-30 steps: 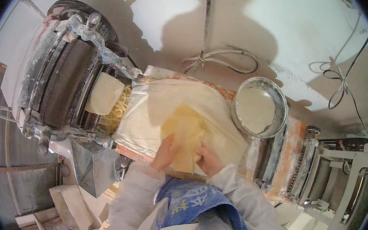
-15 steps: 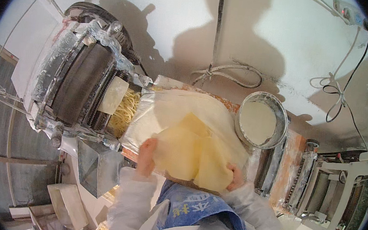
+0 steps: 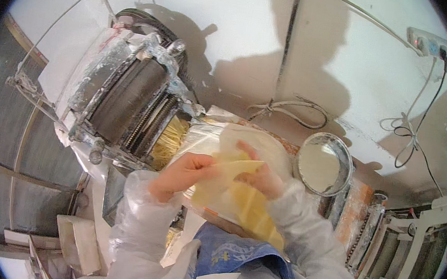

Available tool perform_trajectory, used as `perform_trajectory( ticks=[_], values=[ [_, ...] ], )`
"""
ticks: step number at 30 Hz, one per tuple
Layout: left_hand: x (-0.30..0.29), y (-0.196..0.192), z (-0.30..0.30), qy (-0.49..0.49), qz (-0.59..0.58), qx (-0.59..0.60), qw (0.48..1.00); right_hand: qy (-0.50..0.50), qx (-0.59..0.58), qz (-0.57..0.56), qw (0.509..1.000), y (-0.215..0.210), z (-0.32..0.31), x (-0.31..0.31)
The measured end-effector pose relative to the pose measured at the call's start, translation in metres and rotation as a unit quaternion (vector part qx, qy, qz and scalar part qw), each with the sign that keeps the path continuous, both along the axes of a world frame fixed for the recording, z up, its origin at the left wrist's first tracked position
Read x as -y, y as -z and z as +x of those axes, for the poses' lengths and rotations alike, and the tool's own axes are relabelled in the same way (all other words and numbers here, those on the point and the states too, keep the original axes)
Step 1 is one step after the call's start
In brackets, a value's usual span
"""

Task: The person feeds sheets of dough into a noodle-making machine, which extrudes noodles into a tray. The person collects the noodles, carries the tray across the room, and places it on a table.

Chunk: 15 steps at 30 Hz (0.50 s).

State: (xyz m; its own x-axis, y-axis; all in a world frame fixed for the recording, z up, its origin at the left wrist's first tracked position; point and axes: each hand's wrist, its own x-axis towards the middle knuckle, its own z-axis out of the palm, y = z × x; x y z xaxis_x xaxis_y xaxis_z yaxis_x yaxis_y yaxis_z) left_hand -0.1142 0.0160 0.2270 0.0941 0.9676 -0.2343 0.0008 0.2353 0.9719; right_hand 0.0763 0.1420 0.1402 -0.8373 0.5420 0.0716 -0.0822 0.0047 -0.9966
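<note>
A thin yellow dough sheet (image 3: 253, 210) hangs between my two hands in front of my apron, partly folded and blurred by motion. My left hand (image 3: 184, 174) pinches its upper left edge between thumb and fingers. At its upper right, my right hand (image 3: 264, 180) grips another part, thumb below and fingers reaching away, some of them smeared. Beneath and beyond my hands lies a pale rounded sheet or mound (image 3: 259, 139) on the silvery-covered work surface (image 3: 202, 136). The lower part of the yellow sheet drapes toward my right sleeve.
A flour-dusted roller machine (image 3: 130, 97) stands at left, with cut noodles (image 3: 172, 137) beside its rollers. A round metal pot with pale flour (image 3: 318, 168) sits at right. Further right is a second roller machine (image 3: 387, 244). Cords (image 3: 292, 111) and a power strip (image 3: 427, 44) hang on the wall.
My hands have come closer together and higher, folding the dough sheet they held spread wide. The pale piece beside the left machine's rollers no longer shows there. The whole view has shifted slightly.
</note>
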Motion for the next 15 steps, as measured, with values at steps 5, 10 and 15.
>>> perform_trajectory(
  ticks=[5, 10, 15],
  values=[
    [0.022, 0.086, -0.006, -0.287, 0.013, 0.501, 0.816, -0.014, 0.13, -0.221, 0.966, -0.02, -0.06, -0.007],
    [0.063, 0.147, 0.024, -0.191, 0.006, 0.683, 0.705, 0.091, 0.226, -0.118, 0.963, 0.03, -0.122, -0.017],
    [0.058, 0.147, -0.032, -0.349, 0.117, 0.468, 0.804, 0.036, 0.137, 0.249, 0.958, 0.058, -0.183, -0.039]
  ],
)
